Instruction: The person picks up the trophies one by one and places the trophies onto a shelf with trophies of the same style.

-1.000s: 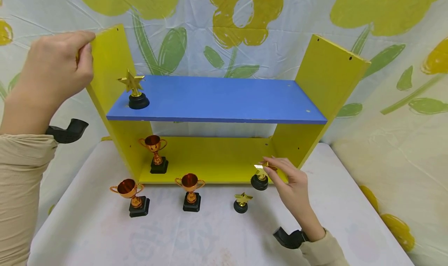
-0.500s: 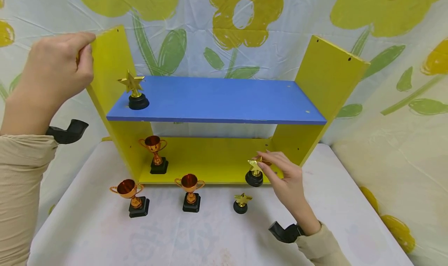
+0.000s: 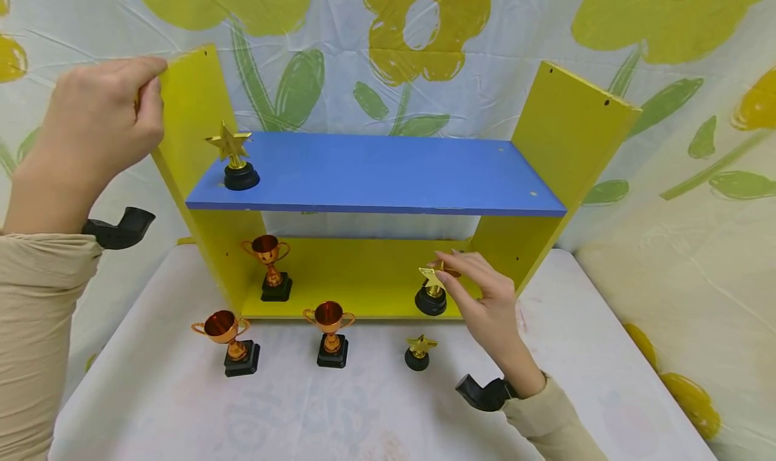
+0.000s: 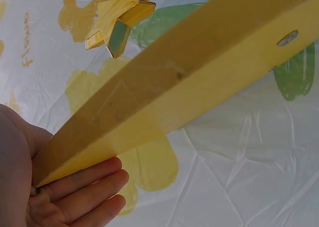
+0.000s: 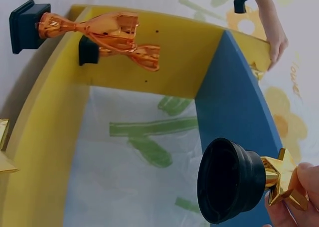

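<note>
My left hand [image 3: 93, 114] grips the top corner of the shelf's yellow left side panel [image 3: 194, 104]. In the left wrist view its fingers [image 4: 92, 192] lie along one face of that panel. My right hand [image 3: 488, 299] pinches a gold star trophy [image 3: 431, 300] by its star. This trophy hangs upright before the front edge of the yellow bottom board [image 3: 364, 279], and its black base [image 5: 229, 182] faces the right wrist camera. Another star trophy [image 3: 417, 353] stands on the table below it. A third star trophy [image 3: 240, 174] is on the blue shelf board [image 3: 382, 171], at the left.
One copper cup trophy [image 3: 276, 286] stands at the left on the bottom board. Two more cups, a left one [image 3: 241, 358] and a middle one [image 3: 332, 350], stand on the white table [image 3: 291, 414] in front. A flowered cloth [image 3: 339, 36] hangs behind.
My right hand has carried the star trophy leftward and slightly up, toward the middle of the shelf. The left hand stays on the side panel.
</note>
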Demonstrator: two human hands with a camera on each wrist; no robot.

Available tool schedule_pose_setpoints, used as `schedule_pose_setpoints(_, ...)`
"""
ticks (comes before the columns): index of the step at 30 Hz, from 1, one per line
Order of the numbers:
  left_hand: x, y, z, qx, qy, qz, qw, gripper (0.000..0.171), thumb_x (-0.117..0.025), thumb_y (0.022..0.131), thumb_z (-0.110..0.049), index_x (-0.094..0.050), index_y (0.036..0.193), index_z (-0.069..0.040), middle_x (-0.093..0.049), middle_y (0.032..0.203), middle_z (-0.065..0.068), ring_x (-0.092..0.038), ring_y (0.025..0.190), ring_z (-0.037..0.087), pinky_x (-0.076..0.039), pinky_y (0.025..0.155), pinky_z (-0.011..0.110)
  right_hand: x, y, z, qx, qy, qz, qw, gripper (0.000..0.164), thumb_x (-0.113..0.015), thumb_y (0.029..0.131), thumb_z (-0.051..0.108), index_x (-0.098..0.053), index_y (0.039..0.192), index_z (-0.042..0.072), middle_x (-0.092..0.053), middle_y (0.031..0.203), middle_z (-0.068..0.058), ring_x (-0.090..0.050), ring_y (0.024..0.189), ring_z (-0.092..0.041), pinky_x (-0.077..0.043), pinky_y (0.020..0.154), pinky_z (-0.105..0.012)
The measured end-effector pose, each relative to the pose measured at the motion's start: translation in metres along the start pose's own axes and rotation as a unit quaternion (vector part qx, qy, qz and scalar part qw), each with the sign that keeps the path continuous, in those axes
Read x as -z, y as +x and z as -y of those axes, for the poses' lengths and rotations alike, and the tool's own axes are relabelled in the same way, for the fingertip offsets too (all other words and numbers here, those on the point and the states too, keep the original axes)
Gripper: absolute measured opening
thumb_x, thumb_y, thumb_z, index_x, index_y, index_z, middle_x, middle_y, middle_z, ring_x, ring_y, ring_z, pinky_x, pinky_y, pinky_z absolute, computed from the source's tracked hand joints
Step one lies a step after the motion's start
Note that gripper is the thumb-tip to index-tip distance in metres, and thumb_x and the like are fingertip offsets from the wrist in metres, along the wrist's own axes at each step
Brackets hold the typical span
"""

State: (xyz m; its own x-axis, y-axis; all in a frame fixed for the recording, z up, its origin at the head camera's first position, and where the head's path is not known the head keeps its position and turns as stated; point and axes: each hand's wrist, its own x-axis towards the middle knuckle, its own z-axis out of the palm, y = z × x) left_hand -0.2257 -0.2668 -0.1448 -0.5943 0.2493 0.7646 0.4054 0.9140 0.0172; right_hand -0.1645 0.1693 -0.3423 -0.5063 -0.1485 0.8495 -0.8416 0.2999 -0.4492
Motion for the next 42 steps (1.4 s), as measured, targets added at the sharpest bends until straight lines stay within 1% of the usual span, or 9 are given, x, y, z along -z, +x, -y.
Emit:
schedule_pose_setpoints(6, 0.0, 0.001, 0.0, -0.009, -0.002, -0.007, 0.9999, 0.04, -0.036, 0.1, -0.009, -0.063, 0.123, 0.009, -0.064, 0.119, 0.031, -0.06, 0.107, 0.053, -0.045, 0.096, 0.063, -0.005, 0.008, 0.005, 0.008, 0.011, 0.002, 1.0, 0.037, -0.071, 0.079, -0.015, -0.073, 0.114, -0.002, -0.074, 0.098, -0.014, -0.066, 0.097, -0.024, -0.048, 0.102, -0.039)
schedule_pose_setpoints(8, -0.001, 0.0, 0.0, -0.009, -0.002, -0.008, 0.9999, 0.04, -0.036, 0.1, -0.009, -0.063, 0.123, 0.009, -0.064, 0.118, 0.031, -0.06, 0.107, 0.053, -0.045, 0.095, 0.064, -0.006, 0.011, 0.007, 0.009, 0.01, 0.002, 1.0, 0.036, -0.071, 0.08, -0.014, -0.073, 0.114, -0.002, -0.074, 0.098, -0.014, -0.066, 0.097, -0.023, -0.049, 0.1, -0.036)
schedule_pose_setpoints(11, -0.001, 0.0, 0.0, -0.004, -0.001, -0.006, 1.0, 0.04, -0.036, 0.1, -0.009, -0.063, 0.123, 0.009, -0.063, 0.119, 0.031, -0.06, 0.107, 0.053, -0.045, 0.095, 0.064, -0.007, 0.015, 0.01, 0.013, 0.006, 0.002, 1.0, 0.035, -0.072, 0.081, -0.012, -0.073, 0.114, -0.001, -0.074, 0.099, -0.013, -0.066, 0.096, -0.022, -0.049, 0.1, -0.038)
schedule_pose_setpoints(16, 0.0, -0.001, 0.001, 0.001, 0.002, -0.004, 1.0, 0.041, -0.036, 0.1, -0.01, -0.062, 0.125, 0.009, -0.063, 0.12, 0.031, -0.059, 0.108, 0.053, -0.045, 0.096, 0.064, -0.009, 0.022, 0.011, 0.018, 0.002, 0.003, 1.0, 0.035, -0.072, 0.082, -0.011, -0.073, 0.115, -0.001, -0.074, 0.101, -0.013, -0.067, 0.095, -0.021, -0.048, 0.102, -0.044)
schedule_pose_setpoints(21, -0.001, -0.001, 0.001, 0.0, 0.002, -0.005, 1.0, 0.041, -0.036, 0.1, -0.01, -0.061, 0.126, 0.009, -0.062, 0.121, 0.031, -0.059, 0.109, 0.053, -0.045, 0.097, 0.063, -0.011, 0.028, 0.012, 0.027, 0.002, -0.004, 1.0, 0.032, -0.072, 0.083, -0.01, -0.073, 0.114, -0.002, -0.074, 0.101, -0.013, -0.067, 0.095, -0.022, -0.048, 0.101, -0.044)
schedule_pose_setpoints(28, -0.001, -0.001, -0.001, 0.003, 0.001, -0.004, 1.0, 0.041, -0.036, 0.1, -0.01, -0.061, 0.127, 0.009, -0.062, 0.122, 0.031, -0.059, 0.109, 0.053, -0.045, 0.097, 0.063, -0.016, 0.037, 0.015, 0.039, 0.007, -0.012, 0.999, 0.03, -0.071, 0.085, -0.006, -0.073, 0.115, -0.001, -0.074, 0.099, -0.016, -0.067, 0.093, -0.022, -0.048, 0.1, -0.047)
schedule_pose_setpoints(35, 0.0, -0.001, -0.002, 0.001, -0.001, -0.007, 1.0, 0.041, -0.036, 0.101, -0.011, -0.061, 0.126, 0.009, -0.063, 0.121, 0.031, -0.059, 0.109, 0.052, -0.045, 0.096, 0.063, -0.019, 0.046, 0.021, 0.035, 0.014, -0.018, 0.999, 0.032, -0.071, 0.085, -0.008, -0.072, 0.116, -0.001, -0.074, 0.098, -0.016, -0.066, 0.09, -0.022, -0.049, 0.099, -0.041)
schedule_pose_setpoints(39, 0.0, -0.001, -0.002, 0.004, -0.001, -0.003, 1.0, 0.041, -0.036, 0.101, -0.011, -0.061, 0.127, 0.009, -0.062, 0.122, 0.03, -0.059, 0.11, 0.052, -0.045, 0.098, 0.062, -0.021, 0.052, 0.025, 0.036, 0.016, -0.022, 0.999, 0.033, -0.07, 0.084, -0.01, -0.072, 0.116, -0.003, -0.074, 0.097, -0.014, -0.065, 0.089, -0.022, -0.049, 0.1, -0.043)
schedule_pose_setpoints(42, 0.0, -0.001, -0.002, 0.007, -0.002, 0.0, 1.0, 0.041, -0.036, 0.101, -0.011, -0.061, 0.127, 0.009, -0.062, 0.123, 0.03, -0.059, 0.111, 0.052, -0.044, 0.098, 0.062, -0.023, 0.056, 0.026, 0.039, 0.018, -0.023, 0.999, 0.032, -0.071, 0.084, -0.01, -0.072, 0.116, -0.004, -0.074, 0.097, -0.013, -0.064, 0.085, -0.021, -0.048, 0.101, -0.046)
